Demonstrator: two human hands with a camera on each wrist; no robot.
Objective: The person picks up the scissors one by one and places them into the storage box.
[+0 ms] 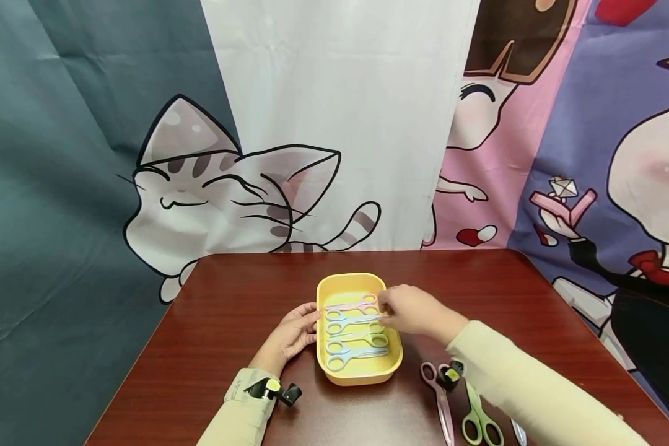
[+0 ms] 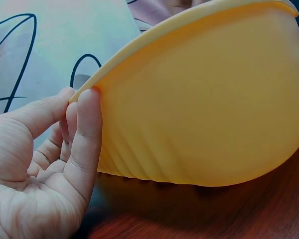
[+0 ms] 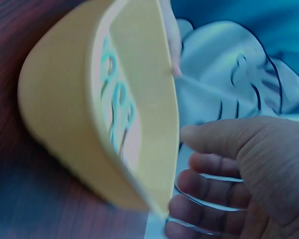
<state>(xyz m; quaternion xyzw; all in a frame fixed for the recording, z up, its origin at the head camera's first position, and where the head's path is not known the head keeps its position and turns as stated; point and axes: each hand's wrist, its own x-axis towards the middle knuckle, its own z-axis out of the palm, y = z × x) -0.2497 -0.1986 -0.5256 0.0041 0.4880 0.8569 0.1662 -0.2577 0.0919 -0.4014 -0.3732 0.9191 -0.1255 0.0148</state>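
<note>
A yellow tray (image 1: 359, 379) holds several scissors laid across it: pink scissors (image 1: 362, 306) at the back, then blue ones (image 1: 336, 326), green ones (image 1: 378, 340) and blue ones (image 1: 337, 361) at the front. My left hand (image 1: 292, 334) pinches the tray's left rim; in the left wrist view this hand (image 2: 50, 149) has thumb and finger at the rim of the tray (image 2: 189, 99). My right hand (image 1: 415, 311) is at the tray's right edge. In the right wrist view the right hand (image 3: 254, 174) has loosely bent fingers beside the rim, with nothing visible between them.
On the dark red table (image 1: 245, 279), pink scissors (image 1: 443, 409) and green scissors (image 1: 474, 402) lie right of the tray. Another pair (image 1: 518, 432) is partly hidden by my right sleeve (image 1: 535, 384). A cartoon-printed cloth (image 1: 334, 93) hangs behind the table.
</note>
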